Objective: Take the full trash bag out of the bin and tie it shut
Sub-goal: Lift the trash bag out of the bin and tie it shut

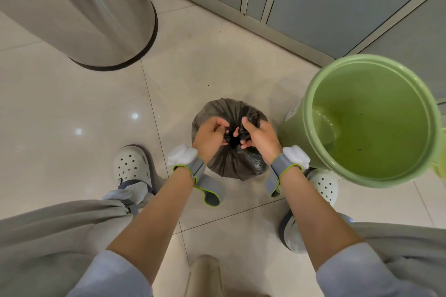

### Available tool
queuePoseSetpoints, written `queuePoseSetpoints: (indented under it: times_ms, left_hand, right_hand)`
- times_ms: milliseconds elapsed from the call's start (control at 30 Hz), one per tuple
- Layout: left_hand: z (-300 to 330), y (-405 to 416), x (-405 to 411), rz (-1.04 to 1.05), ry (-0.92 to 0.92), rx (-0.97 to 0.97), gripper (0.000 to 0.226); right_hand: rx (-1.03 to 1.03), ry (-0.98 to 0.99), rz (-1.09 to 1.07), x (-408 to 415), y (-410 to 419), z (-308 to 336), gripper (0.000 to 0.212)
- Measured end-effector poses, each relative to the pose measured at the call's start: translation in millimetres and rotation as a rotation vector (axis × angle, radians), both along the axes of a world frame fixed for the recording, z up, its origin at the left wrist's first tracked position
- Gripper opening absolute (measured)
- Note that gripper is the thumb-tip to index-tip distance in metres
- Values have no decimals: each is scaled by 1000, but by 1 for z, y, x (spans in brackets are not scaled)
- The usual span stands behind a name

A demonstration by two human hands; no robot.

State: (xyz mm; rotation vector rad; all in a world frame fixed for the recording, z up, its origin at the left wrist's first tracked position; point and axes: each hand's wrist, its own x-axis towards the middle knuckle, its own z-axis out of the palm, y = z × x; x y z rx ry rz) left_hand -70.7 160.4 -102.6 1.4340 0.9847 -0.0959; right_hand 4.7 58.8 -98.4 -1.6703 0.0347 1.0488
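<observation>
The bag (229, 161) sits on the floor (205, 67) between my feet, just left of the green bin (371, 123) (out of it already). My left hand (210, 137) and right hand (259, 138) each pinch its gathered neck, fingers curled round the black plastic.

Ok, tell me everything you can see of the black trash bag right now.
The black trash bag is thin, glossy, wrinkled plastic, rounded and full-looking. It stands on the tiled floor, out of the green bin beside it, between the person's feet. Its mouth is gathered into pleats toward a bunched neck at the top. The left hand and right hand each pinch a twisted end of that neck, close together. Whether a knot is already formed is hidden by the fingers.
</observation>
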Motion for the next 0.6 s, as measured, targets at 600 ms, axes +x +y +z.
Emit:
queuePoseSetpoints:
  times_ms: [600]
  left_hand:
    - [14,-14,5,-1,-157,-25,31]
  right_hand:
    - [-133,-378,429,-5,-6,-14,26]
